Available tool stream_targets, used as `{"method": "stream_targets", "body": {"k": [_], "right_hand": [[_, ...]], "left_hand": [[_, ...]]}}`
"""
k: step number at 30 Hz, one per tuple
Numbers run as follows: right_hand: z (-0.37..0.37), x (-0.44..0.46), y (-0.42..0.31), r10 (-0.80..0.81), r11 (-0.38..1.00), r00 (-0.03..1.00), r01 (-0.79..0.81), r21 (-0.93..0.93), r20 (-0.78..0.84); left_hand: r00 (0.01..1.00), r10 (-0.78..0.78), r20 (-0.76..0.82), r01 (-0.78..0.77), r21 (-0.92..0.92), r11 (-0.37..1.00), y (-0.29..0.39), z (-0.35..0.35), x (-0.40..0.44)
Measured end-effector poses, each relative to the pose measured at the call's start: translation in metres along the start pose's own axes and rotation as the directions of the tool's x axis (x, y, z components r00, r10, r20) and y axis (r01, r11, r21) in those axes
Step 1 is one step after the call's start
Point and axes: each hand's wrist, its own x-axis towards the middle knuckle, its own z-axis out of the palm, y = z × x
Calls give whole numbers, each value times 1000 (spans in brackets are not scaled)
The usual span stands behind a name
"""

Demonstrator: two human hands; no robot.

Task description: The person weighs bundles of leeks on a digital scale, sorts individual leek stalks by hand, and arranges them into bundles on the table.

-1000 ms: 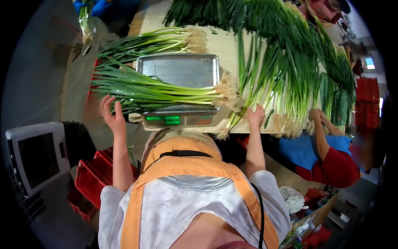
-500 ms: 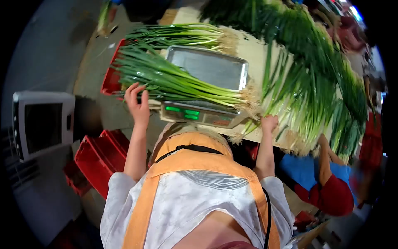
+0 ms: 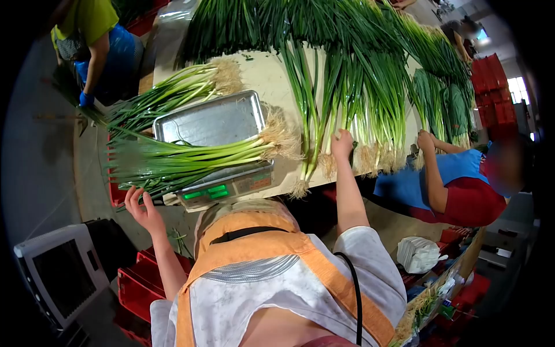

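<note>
Our left hand (image 3: 145, 211) spread, fingers curved, just beside leaf ends of onion bunch (image 3: 208, 159). Our right hand (image 3: 341, 143) at loose onions (image 3: 378, 110); cannot tell whether it pinches any. Bunch lies between our hands, on scale (image 3: 209, 122), roots toward right hand. Surface (image 3: 260, 72) beneath scale.

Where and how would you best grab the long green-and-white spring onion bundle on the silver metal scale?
Likely by its pale stalks, just short of the tan roots, from above, fingers across: the bundle narrows there, while its green leaves fan out.
</note>
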Motion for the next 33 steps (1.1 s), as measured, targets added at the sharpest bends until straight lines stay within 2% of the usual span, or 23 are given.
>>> {"method": "stream_targets", "body": {"k": [4,7,8,10,11,14,16,19,20,23,24,27,28,29,31,33], "right_hand": [[9,22,43,187,982,982,-187,-32,-1],[16,20,49,155,986,988,-153,-59,30],[19,24,49,203,979,972,-203,-8,119],[28,31,54,280,946,911,-316,76,303],[31,33,58,258,954,916,-292,70,306],[29,33,56,221,971,918,-240,19,331],[4,21,34,237,971,897,-233,-58,372],[17,10,30,168,985,943,-151,-81,289],[16,8,28,186,982,922,-180,-50,340],[22,4,30,197,919,916,-297,260,350],[8,-6,17,170,914,922,-279,294,348],[-35,-30,-14,47,770,915,-289,569,401],[-40,-37,-18,-10,697,944,-230,679,329],[-45,-41,-24,-2,613,957,-227,757,289],[-69,-56,-46,-195,445,926,-211,870,325],[-96,-75,-78,-306,464,888,-175,868,343]], "left_hand": [[998,57,35,-59,43,997,2,5,-4],[993,110,42,-113,63,992,5,11,-7],[990,137,42,-140,72,988,5,12,-7],[994,94,63,-98,64,993,12,15,-8],[995,72,74,-77,60,995,15,15,-8],[981,178,74,-183,61,981,13,18,-7],[986,151,75,-154,35,987,21,19,-9],[990,114,85,-117,40,992,24,19,-12],[991,101,88,-106,50,993,23,18,-13],[990,111,83,-113,17,993,13,18,-16],[990,118,80,-119,9,993,14,16,-15],[995,68,74,-68,-3,998,15,11,-15],[996,57,69,-57,-5,998,14,10,-15],[996,62,68,-62,2,998,13,9,-15],[995,73,70,-74,12,997,8,9,-17],[995,79,66,-79,-4,997,5,12,-16]]}}
